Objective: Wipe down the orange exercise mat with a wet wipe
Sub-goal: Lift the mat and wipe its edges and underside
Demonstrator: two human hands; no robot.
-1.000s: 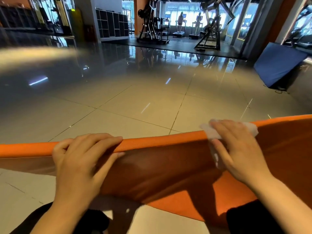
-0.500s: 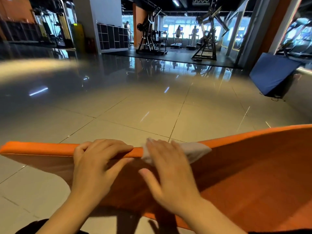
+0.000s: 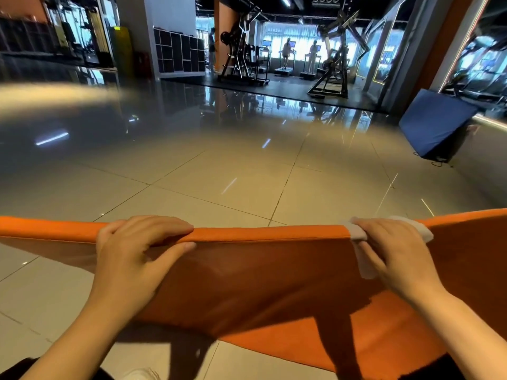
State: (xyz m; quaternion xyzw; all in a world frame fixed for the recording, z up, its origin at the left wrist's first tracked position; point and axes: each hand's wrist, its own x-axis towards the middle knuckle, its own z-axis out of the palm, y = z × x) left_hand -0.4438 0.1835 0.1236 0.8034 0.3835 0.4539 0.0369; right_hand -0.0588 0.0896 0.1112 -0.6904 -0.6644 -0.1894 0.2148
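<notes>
- The fingers (image 3: 153, 226) of the left hand (image 3: 129, 259) are curled over the far top edge of the orange exercise mat (image 3: 263, 281), and the thumb presses on the near face, so this hand grips the edge firmly.
- The fingers (image 3: 384, 229) of the right hand (image 3: 395, 253) are also bent over the same edge, further to the right, with the wet wipe (image 3: 359, 242) folded under them; the hand holds the wipe against the mat.
- The wipe is white. One part lies over the top edge, one strip hangs down on the near face beside the thumb, and a corner shows to the right of the hand.
- The mat stands lifted on its long side, its top edge running from left to right across the room. Its lower part bends toward the near side and rests on the tiled floor (image 3: 219, 182).
- The two hands are well apart on the edge, with bare orange edge between them.
- On the far right a blue mat (image 3: 433, 122) leans tilted near the wall.
- Far behind, gym machines (image 3: 332, 69) stand on a dark floor area, and a shelf unit with dark compartments (image 3: 178, 50) is at the far left of them.
</notes>
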